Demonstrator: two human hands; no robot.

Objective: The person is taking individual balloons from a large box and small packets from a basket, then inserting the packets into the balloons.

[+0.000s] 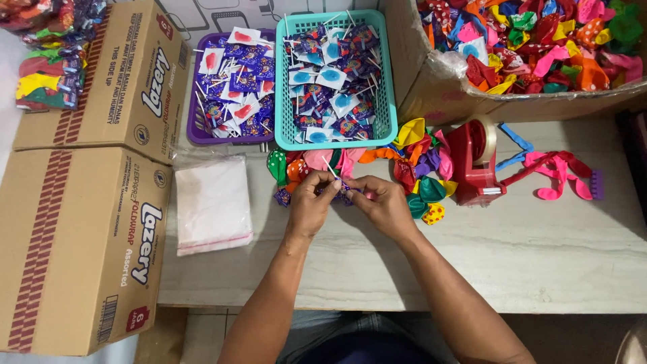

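Two hands (347, 195) meeting, lollipop (339, 179) pinched (fingertips)

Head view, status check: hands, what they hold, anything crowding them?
Left hand and right hand pinch one wrapped lollipop between fingertips. Balloon heap lies right behind them. Red tape dispenser stands clear to the right.

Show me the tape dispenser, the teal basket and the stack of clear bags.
tape dispenser (474, 165), head view, on its red body.
teal basket (386, 81), head view, on its right wall.
stack of clear bags (212, 202), head view, on the middle of the top bag.
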